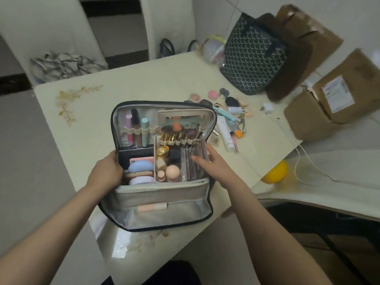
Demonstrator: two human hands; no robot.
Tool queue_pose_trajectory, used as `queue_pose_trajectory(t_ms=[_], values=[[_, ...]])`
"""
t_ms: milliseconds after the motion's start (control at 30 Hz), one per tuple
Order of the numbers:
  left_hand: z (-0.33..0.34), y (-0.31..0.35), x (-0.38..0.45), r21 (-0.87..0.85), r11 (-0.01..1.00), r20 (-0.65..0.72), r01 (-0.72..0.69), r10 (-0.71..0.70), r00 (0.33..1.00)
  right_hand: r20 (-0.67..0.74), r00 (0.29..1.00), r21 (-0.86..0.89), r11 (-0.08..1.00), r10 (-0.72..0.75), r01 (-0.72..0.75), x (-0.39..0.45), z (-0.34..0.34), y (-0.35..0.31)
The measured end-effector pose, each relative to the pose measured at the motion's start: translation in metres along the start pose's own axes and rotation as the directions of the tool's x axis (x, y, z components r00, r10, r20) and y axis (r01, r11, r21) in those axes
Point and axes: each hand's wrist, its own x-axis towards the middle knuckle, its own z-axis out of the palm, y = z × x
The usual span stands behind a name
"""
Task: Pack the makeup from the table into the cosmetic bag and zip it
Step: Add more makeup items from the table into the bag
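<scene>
Left hand [107,169] grips cosmetic bag [162,194] edge; right hand [213,167] spread over palettes; loose makeup [228,116], tote [253,56] beyond.

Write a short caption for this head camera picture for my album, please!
Two hands steady an open cosmetic bag while loose makeup waits on the table.

The cosmetic bag [162,190] lies unzipped on the table, packed; loose makeup [228,118], somewhat blurred, just beside.

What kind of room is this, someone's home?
Probably a home: a dining-style table with a white chair behind it, parcel boxes stacked at one end, and a handbag left on top.
</scene>
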Motion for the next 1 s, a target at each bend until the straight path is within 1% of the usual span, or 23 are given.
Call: queue_pose_trajectory(t_ms=[167, 300, 367, 433, 533, 600, 667, 700, 733, 767, 800, 833, 867, 900, 933, 1000], values=[[0.003, 0.009, -0.003, -0.069, 0.992, -0.040, 0.108, -0.110, 0.993, 0.082, 0.997, -0.067, 0.998, -0.009, 0.015, 0.036, -0.013, -0.015], [0.009, 0.022, -0.005, -0.116, 0.976, -0.088, 0.185, -0.195, 0.977, 0.154, 0.986, -0.111, 0.991, -0.055, 0.072, 0.068, -0.027, -0.024], [0.016, 0.033, -0.008, -0.141, 0.962, -0.117, 0.235, -0.252, 0.961, 0.213, 0.974, -0.118, 0.987, -0.079, 0.106, 0.085, -0.038, -0.028], [0.027, 0.049, -0.016, -0.176, 0.937, -0.147, 0.301, -0.328, 0.933, 0.287, 0.952, -0.123, 0.982, -0.105, 0.145, 0.102, -0.050, -0.030], [0.048, 0.074, -0.027, -0.230, 0.886, -0.199, 0.402, -0.448, 0.872, 0.377, 0.916, -0.162, 0.964, -0.136, 0.209, 0.130, -0.068, -0.031], [0.058, 0.086, -0.032, -0.243, 0.862, -0.234, 0.444, -0.496, 0.836, 0.439, 0.887, -0.183, 0.952, -0.143, 0.245, 0.141, -0.079, -0.030], [0.064, 0.095, -0.035, -0.235, 0.851, -0.258, 0.469, -0.520, 0.814, 0.485, 0.861, -0.173, 0.948, -0.154, 0.267, 0.148, -0.090, -0.025], [0.066, 0.099, -0.038, -0.217, 0.850, -0.259, 0.480, -0.524, 0.811, 0.464, 0.874, -0.161, 0.957, -0.143, 0.242, 0.150, -0.096, -0.021], [0.067, 0.102, -0.042, -0.190, 0.852, -0.255, 0.488, -0.523, 0.814, 0.387, 0.914, -0.152, 0.969, -0.123, 0.195, 0.154, -0.102, -0.013], [0.069, 0.105, -0.047, -0.156, 0.854, -0.250, 0.496, -0.520, 0.817, 0.257, 0.961, -0.167, 0.975, -0.103, 0.149, 0.160, -0.109, -0.003], [0.071, 0.107, -0.052, -0.126, 0.852, -0.251, 0.508, -0.523, 0.815, 0.113, 0.990, -0.214, 0.971, -0.087, 0.110, 0.166, -0.117, 0.008], [0.072, 0.110, -0.057, -0.105, 0.846, -0.259, 0.523, -0.531, 0.807, 0.003, 0.998, -0.282, 0.957, -0.068, 0.066, 0.172, -0.125, 0.020], [0.074, 0.113, -0.062, -0.096, 0.839, -0.274, 0.536, -0.540, 0.796, -0.051, 0.997, -0.353, 0.935, -0.053, 0.032, 0.179, -0.132, 0.032], [0.075, 0.116, -0.065, -0.093, 0.834, -0.290, 0.543, -0.545, 0.787, -0.050, 0.998, -0.431, 0.902, -0.044, 0.018, 0.185, -0.136, 0.045], [0.077, 0.118, -0.067, -0.089, 0.835, -0.303, 0.543, -0.542, 0.783, -0.016, 0.999, -0.508, 0.861, -0.035, 0.022, 0.190, -0.138, 0.055], [0.080, 0.121, -0.067, -0.062, 0.838, -0.322, 0.543, -0.532, 0.784, 0.038, 0.999, -0.601, 0.799, -0.019, 0.038, 0.194, -0.134, 0.070]])
